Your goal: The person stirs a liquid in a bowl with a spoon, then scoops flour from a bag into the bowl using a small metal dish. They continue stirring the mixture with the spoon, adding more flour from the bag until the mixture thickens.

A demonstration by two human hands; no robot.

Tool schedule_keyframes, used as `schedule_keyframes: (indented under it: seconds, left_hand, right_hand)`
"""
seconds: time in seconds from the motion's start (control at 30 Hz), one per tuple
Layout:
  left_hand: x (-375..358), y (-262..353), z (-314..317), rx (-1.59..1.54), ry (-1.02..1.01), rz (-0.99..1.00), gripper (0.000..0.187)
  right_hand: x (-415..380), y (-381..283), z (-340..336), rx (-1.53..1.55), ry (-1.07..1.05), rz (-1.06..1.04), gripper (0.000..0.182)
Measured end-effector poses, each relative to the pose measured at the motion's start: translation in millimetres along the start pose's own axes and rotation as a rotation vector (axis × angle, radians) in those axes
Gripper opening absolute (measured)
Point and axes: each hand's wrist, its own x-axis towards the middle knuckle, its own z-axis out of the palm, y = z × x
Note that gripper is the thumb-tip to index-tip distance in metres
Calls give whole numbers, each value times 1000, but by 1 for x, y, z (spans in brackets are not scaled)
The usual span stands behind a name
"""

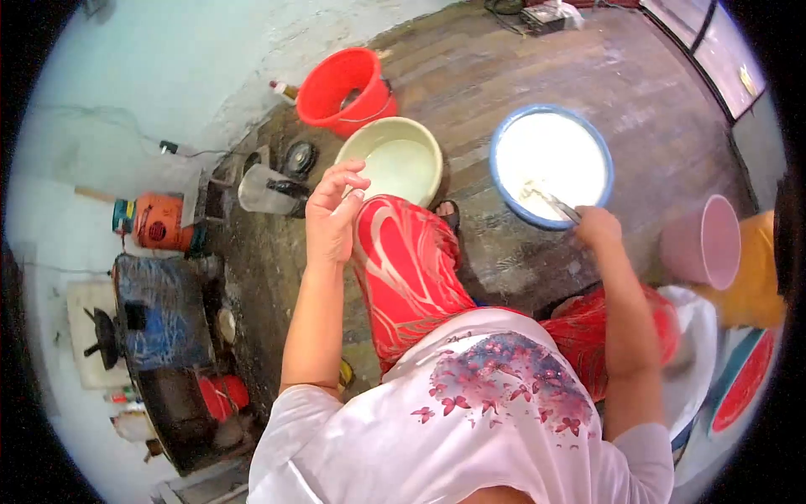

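Observation:
My right hand is closed round the handle of a metal utensil, whose far end lies in the white contents of a blue-rimmed basin. What clings to the utensil's tip is too small to make out. My left hand is raised near my knee, its fingers partly curled and apart, with nothing seen in it. It overlaps the edge of a pale basin that holds a whitish liquid.
A red bucket stands beyond the pale basin, with a clear pitcher to its left. At the right are a pink bucket and a yellow container. An orange canister is at the far left.

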Motion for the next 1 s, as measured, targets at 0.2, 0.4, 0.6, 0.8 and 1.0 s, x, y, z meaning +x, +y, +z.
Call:
schedule_keyframes:
  seconds: [0.2, 0.4, 0.6, 0.8, 1.0]
  left_hand:
    - [-12, -5, -26, -321, 255, -101, 2]
    - [-17, -18, -59, -416, 395, -265, 13]
    - [-50, -90, -71, -83, 512, -713, 50]
    - [-123, -82, -48, -100, 290, -1006, 71]
    - [-137, -88, -91, 350, 93, -762, 50]
  right_hand:
    - [4, 1, 5, -52, 8, -19, 24]
    - [3, 1, 4, -11, -45, -7, 29]
    - [0, 2, 7, -56, -1, -31, 29]
    - [0, 4, 29, -242, 69, -127, 27]
    - [-14, -8, 18, -151, -27, -160, 30]
